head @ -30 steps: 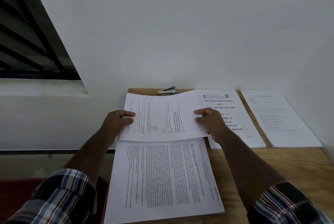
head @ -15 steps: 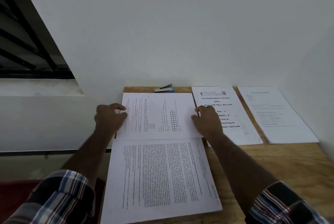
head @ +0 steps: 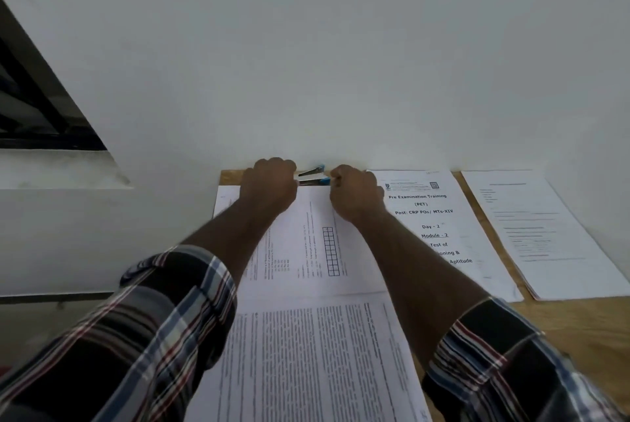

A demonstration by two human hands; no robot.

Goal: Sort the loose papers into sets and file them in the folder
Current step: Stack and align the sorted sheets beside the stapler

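Blue-and-silver metal stapler (head: 312, 177) lies at the wooden table's (head: 579, 323) far edge; the left hand (head: 269, 187) and right hand (head: 354, 193) curl around its ends, above the white printed sheets (head: 306, 251). Stapling a sorted set seems next: lift it, align a corner.

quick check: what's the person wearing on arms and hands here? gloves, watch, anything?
Both forearms are bare below plaid sleeves pushed up near the elbows. The left plaid sleeve and right plaid sleeve show a dark check crossed by white, light blue and red stripes. The left hand and right hand are bare: no gloves, and no watch or ring visible from this head view.
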